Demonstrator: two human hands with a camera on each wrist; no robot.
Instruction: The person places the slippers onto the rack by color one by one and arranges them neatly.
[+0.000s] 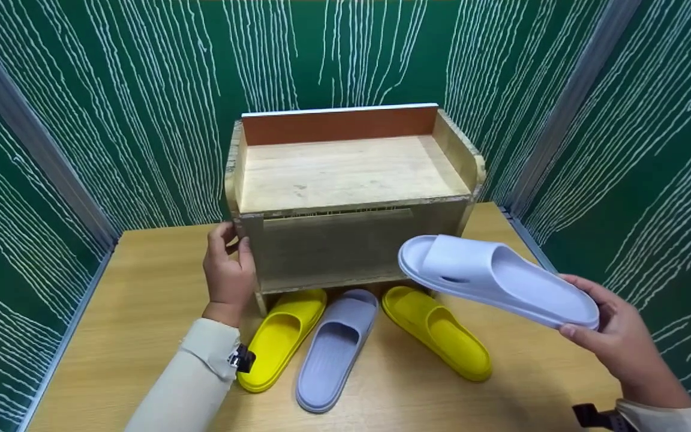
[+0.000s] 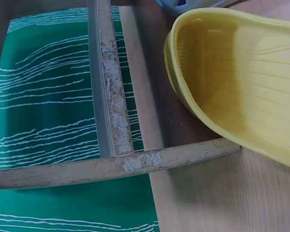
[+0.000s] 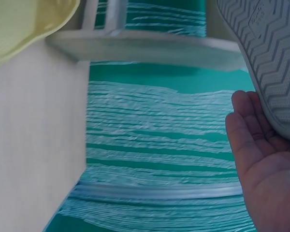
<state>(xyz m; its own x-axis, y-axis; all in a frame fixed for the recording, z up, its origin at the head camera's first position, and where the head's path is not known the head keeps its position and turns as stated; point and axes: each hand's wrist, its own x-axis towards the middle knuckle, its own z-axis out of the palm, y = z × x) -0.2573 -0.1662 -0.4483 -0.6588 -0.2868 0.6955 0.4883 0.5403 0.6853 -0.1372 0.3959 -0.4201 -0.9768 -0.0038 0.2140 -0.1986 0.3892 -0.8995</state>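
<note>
My right hand [image 1: 618, 333] grips the heel end of a lilac slide slipper [image 1: 537, 279], lifted at the right with its toe towards the rack. In the right wrist view the slipper's zigzag sole [image 3: 275, 63] shows above the fingers. A small wooden shoe rack [image 1: 351, 174] stands at the back. Bent fingers of my left hand [image 1: 230, 273] hold its left side panel; the left wrist view leaves this hand out. Below the rack's front, toes inward, lie a yellow slipper [image 1: 270, 351], a second lilac slipper [image 1: 330, 366] and another yellow slipper [image 1: 456, 348].
The rack and slippers stand on a wood-grain table [image 1: 141, 288]. Green walls [image 1: 345, 54] with white streaks surround it on the left, back and right. Grey metal strips [image 1: 567, 108] run along the corners and edges.
</note>
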